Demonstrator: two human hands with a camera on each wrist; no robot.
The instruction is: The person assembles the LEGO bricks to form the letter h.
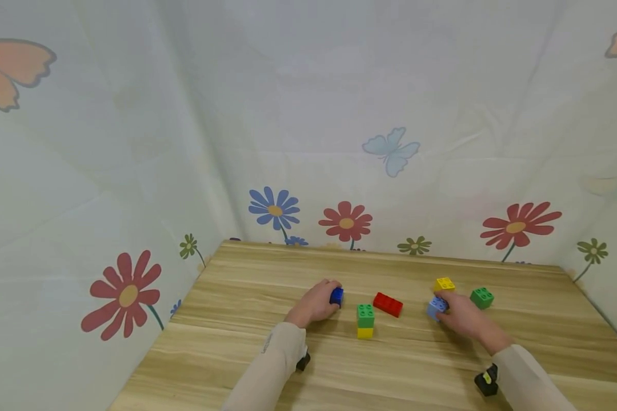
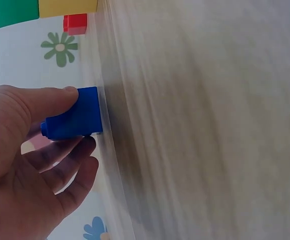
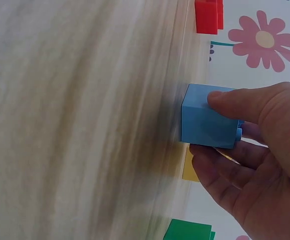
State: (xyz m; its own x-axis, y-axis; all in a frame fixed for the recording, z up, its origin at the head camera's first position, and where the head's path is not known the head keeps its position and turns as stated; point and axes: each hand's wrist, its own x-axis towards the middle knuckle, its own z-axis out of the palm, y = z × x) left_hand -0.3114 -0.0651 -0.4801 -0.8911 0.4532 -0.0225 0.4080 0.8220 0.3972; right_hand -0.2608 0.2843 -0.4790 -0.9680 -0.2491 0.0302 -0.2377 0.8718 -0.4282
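Left hand (image 1: pixel 316 301) in a pinch on a dark-blue block (image 2: pixel 82 117) (right hand (image 1: pixel 464 315) likewise, on a light-blue block (image 3: pixel 207 122)).

From the stack (image 1: pixel 365 319) on the bench (image 1: pixel 401 365), the long block (image 1: pixel 388 305) lies toward one-thirty, the gripped left block (image 1: pixel 337 297) toward ten-thirty, the gripped right block (image 1: pixel 435 309) toward three o'clock.
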